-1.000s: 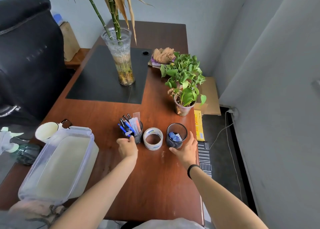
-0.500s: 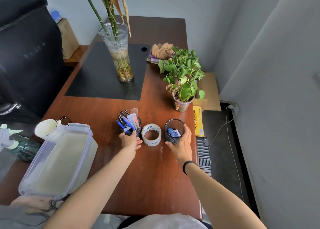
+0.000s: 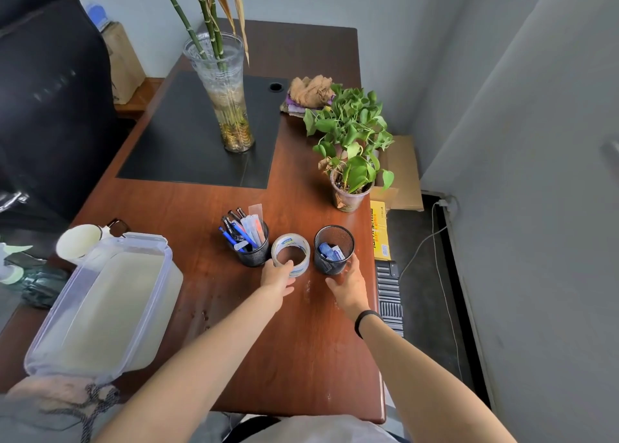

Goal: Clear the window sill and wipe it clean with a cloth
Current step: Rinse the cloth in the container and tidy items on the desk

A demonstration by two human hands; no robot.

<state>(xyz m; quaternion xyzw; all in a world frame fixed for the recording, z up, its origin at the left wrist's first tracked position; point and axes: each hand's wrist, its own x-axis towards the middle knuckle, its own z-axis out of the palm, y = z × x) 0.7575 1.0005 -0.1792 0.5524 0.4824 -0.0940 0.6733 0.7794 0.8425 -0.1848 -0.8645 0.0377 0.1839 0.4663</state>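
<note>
On the brown desk (image 3: 301,342) stand a black mesh pen cup (image 3: 254,255) full of pens, a roll of clear tape (image 3: 290,253) and a second black mesh cup (image 3: 334,250) with small items inside. My left hand (image 3: 277,276) grips the near rim of the tape roll. The fingers and thumb of my right hand (image 3: 346,287) curl round the near side of the second mesh cup. A crumpled brown cloth (image 3: 311,89) lies on a purple one at the far right of the desk.
A potted green plant (image 3: 350,161) stands near the desk's right edge. A tall glass vase (image 3: 227,97) with bamboo stands on a black mat. A clear plastic tub (image 3: 100,305) and a white cup (image 3: 78,241) sit at the left. The grey wall is close on the right.
My left hand has moved right from the pen cup to the tape roll. My right hand has closed round the second mesh cup.
</note>
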